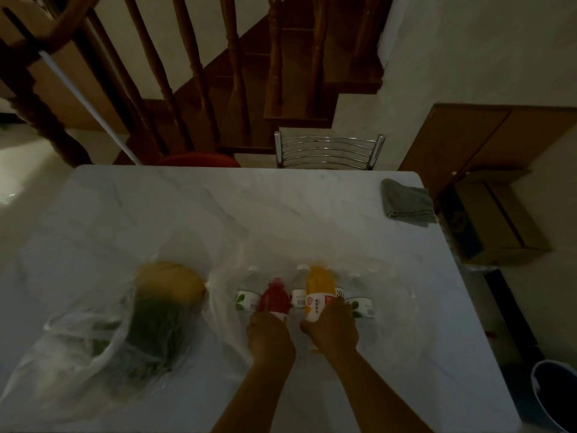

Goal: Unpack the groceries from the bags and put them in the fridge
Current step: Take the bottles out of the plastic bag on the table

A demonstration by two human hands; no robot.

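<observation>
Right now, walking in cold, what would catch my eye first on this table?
Probably the two bright bottles near the table's front edge: a red bottle gripped by the left hand and an orange bottle gripped by the right hand, with clear water bottles lying beside them. To their left sits a plastic bag holding something yellow and green.

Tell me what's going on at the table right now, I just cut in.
A person is unpacking drinks at a white table. The left hand grips the red bottle and the right hand grips the orange bottle. Both lie in a row with three clear bottles, one at, on a flattened plastic bag. A second bag to the left holds green and yellowish produce. No fridge is in view.
</observation>
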